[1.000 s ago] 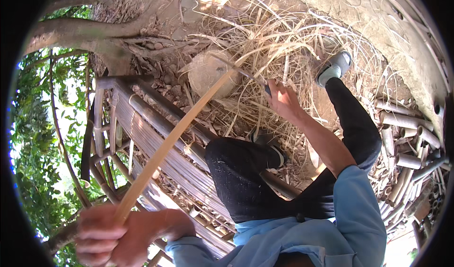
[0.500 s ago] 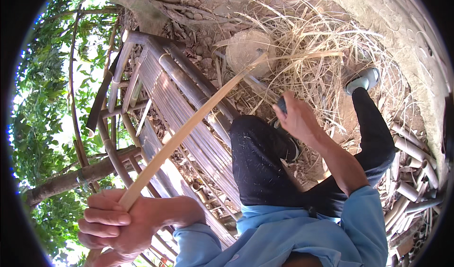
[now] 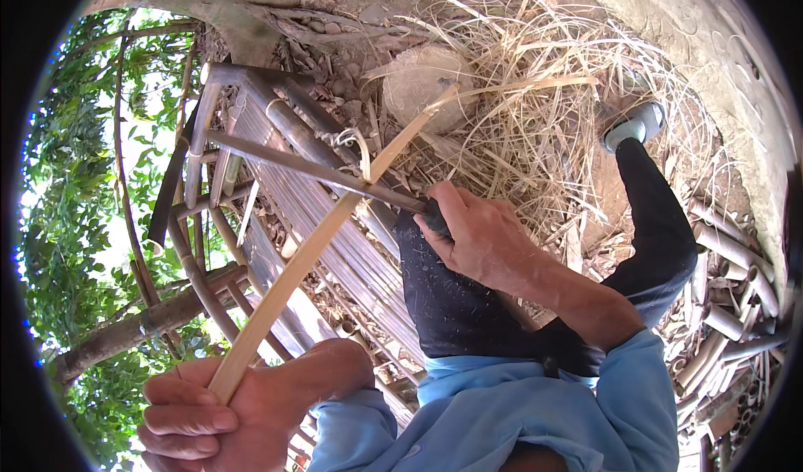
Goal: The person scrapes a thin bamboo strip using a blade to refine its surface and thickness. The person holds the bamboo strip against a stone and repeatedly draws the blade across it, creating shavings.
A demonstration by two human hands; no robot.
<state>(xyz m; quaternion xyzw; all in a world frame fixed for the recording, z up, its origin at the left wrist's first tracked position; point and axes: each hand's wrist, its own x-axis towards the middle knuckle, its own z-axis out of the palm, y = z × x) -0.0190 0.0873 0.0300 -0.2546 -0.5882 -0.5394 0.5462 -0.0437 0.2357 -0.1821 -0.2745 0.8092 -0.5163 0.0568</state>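
Observation:
At the lower left my left hand [image 3: 213, 413] is closed round the near end of a long, pale bamboo strip [image 3: 284, 300]. The strip slants up and to the right, its far end over a round wooden block. My right hand [image 3: 481, 233] grips the dark handle of a long knife [image 3: 288, 161]. Its narrow metal blade points left and crosses the strip near mid-length. Curled shavings [image 3: 355, 146] stand up from the strip where the blade meets it.
A bench of bamboo slats [image 3: 322, 238] lies left of my legs. The round wooden block [image 3: 427, 87] stands on the ground beyond my knee. Loose shavings [image 3: 552, 95] are heaped at the far right. Cut bamboo pieces [image 3: 732, 254] pile up along the right, below a pale wall [image 3: 711, 62].
My right hand has brought the knife up and left, from beside the strip to across it. Curled shavings now show at the blade. My left hand keeps its hold on the strip.

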